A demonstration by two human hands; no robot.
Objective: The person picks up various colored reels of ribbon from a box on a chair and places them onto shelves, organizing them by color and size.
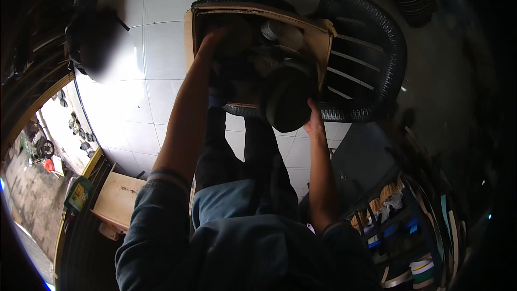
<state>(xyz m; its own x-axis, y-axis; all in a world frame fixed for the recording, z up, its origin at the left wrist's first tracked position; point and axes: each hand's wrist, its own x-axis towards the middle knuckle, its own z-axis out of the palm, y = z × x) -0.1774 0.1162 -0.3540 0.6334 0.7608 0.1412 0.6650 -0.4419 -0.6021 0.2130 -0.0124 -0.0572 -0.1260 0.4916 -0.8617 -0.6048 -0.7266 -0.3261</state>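
Note:
A cardboard box (326, 48) sits on a dark chair (396, 43) with a thick curved, ribbed rim. My left hand (216, 36) reaches into the box near its left wall; its fingers fade into shadow, and anything they touch is hidden. At the box's near right corner, my right hand (314, 121) grips the side of a dark, rounded thing (291, 102), too dim to name more exactly. Inside the box, a pale cylindrical thing (270, 30) lies toward the back among other dark things that I cannot make out.
White floor tiles (161, 70) catch bright light at the left, where a dark bag-like shape (97, 43) stands. A doorway opens onto a yard with a motorcycle (46, 145). Lower right, a dark rack (388, 237) holds several rolls and strips. A pale wooden box-like piece (119, 196) stands lower left.

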